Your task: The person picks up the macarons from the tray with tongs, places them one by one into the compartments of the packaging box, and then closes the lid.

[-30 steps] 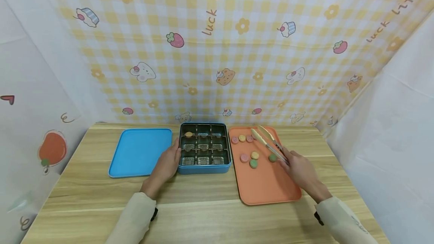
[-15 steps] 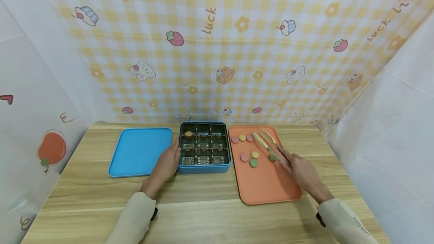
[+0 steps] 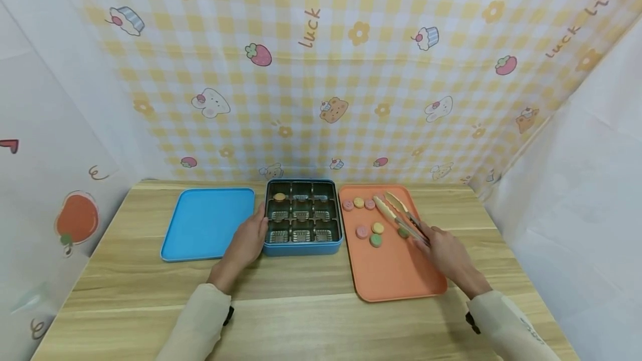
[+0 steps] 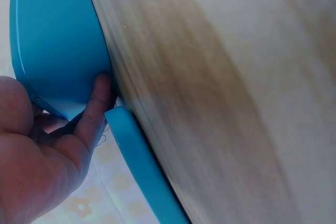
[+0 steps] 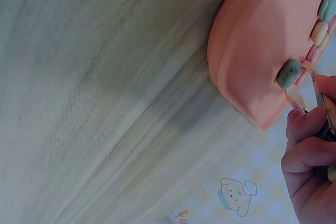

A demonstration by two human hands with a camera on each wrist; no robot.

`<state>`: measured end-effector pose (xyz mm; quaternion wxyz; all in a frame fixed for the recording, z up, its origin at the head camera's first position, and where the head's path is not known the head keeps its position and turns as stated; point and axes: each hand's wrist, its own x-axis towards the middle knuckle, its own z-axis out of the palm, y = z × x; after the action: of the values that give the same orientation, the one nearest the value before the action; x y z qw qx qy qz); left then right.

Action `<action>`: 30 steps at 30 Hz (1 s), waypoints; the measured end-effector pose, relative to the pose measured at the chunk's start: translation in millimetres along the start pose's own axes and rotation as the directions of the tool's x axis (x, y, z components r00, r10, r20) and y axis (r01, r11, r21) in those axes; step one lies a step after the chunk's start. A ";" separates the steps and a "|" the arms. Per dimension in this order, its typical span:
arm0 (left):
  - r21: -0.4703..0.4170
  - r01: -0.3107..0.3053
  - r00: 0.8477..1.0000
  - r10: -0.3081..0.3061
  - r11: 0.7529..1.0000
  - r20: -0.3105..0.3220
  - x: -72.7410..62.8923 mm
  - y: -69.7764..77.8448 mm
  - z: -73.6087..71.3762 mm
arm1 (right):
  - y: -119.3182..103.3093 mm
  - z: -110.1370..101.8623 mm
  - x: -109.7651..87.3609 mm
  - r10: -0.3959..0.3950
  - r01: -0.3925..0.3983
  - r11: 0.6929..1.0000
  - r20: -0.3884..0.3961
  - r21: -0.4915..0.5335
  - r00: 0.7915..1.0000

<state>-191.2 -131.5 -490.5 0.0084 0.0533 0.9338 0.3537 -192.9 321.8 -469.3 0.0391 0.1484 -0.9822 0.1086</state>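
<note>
My left hand (image 3: 247, 241) holds the left side of a blue box (image 3: 301, 249) with a dark insert of several compartments. In the left wrist view a finger (image 4: 95, 98) bends round the box's lower corner. A yellowish macaron (image 3: 279, 197) sits in the box's back left compartment. My right hand (image 3: 448, 256) grips metal tongs (image 3: 411, 227), their pale scalloped tips spread apart over the orange tray (image 3: 386, 277). On the tray lie several pink, yellow and green macarons (image 3: 376, 240). One green macaron (image 3: 403, 233) lies beneath the tongs' arms, partly hidden.
A flat blue lid (image 3: 208, 224) lies left of the box, near my left forearm. The orange tray stands close to the box's right side. Behind the wooden table (image 3: 301, 322) hangs a yellow checked cloth (image 3: 301, 99).
The tongs' tips have dropped slightly toward the tray and shifted a little to the right, still spread. My left hand stays on the box.
</note>
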 end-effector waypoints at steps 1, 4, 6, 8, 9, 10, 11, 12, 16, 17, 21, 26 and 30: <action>0.001 -0.001 1.000 0.001 1.000 -0.001 -0.1 0.1 -0.1 | -0.1 0.2 0.3 0.002 -0.002 1.000 0.001 -0.001 1.000; 0.002 -0.004 1.000 0.004 1.000 -0.005 0.1 -0.3 0.1 | 0.0 0.8 1.2 0.007 -0.007 1.000 0.000 -0.010 1.000; 0.001 -0.004 1.000 0.004 1.000 -0.008 0.1 -0.6 0.2 | -0.1 1.0 1.3 0.012 -0.012 1.000 0.002 -0.015 1.000; 0.000 -0.005 1.000 0.005 1.000 -0.012 0.2 -1.2 0.5 | -0.2 1.1 1.5 0.014 -0.014 1.000 0.002 -0.019 1.000; 0.000 -0.005 1.000 0.005 1.000 -0.014 0.1 -1.4 0.7 | -0.3 0.9 1.3 0.011 -0.011 1.000 0.001 -0.019 1.000; -0.001 -0.006 1.000 0.006 1.000 -0.015 0.1 -1.4 0.9 | -0.4 0.9 1.3 0.012 -0.012 1.000 0.000 -0.021 1.000; -0.002 -0.006 1.000 0.006 1.000 -0.016 0.2 -1.7 1.3 | -0.5 0.9 1.2 0.012 -0.012 1.000 0.000 -0.021 1.000; -0.001 -0.006 1.000 0.006 1.000 -0.016 0.2 -1.9 1.5 | -0.6 1.0 1.1 0.011 -0.011 1.000 -0.002 -0.021 1.000; 0.003 -0.006 1.000 0.006 1.000 -0.014 -0.2 -2.2 2.2 | -0.6 1.7 1.8 0.007 -0.007 1.000 -0.006 -0.026 1.000; 0.001 -0.004 1.000 0.004 1.000 -0.013 -0.1 -2.2 2.1 | -1.0 1.6 2.1 0.005 -0.005 1.000 -0.008 -0.025 1.000; -0.005 0.001 1.000 -0.001 1.000 -0.007 0.3 -2.2 1.4 | -2.9 1.4 4.1 -0.003 0.003 1.000 -0.018 -0.007 1.000; -0.006 -0.002 1.000 0.002 1.000 -0.007 1.2 -2.5 1.0 | -7.3 -1.7 7.0 -0.032 0.033 0.999 -0.041 0.010 0.999; 0.001 -0.007 1.000 0.007 1.000 -0.005 0.8 -2.6 0.7 | -13.5 -5.8 9.0 -0.049 0.050 0.999 -0.050 0.017 0.998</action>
<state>-192.2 -132.9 -492.7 0.0047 0.0556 0.9338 0.3534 -197.2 307.9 -459.9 0.0647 0.1703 -0.9759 0.1201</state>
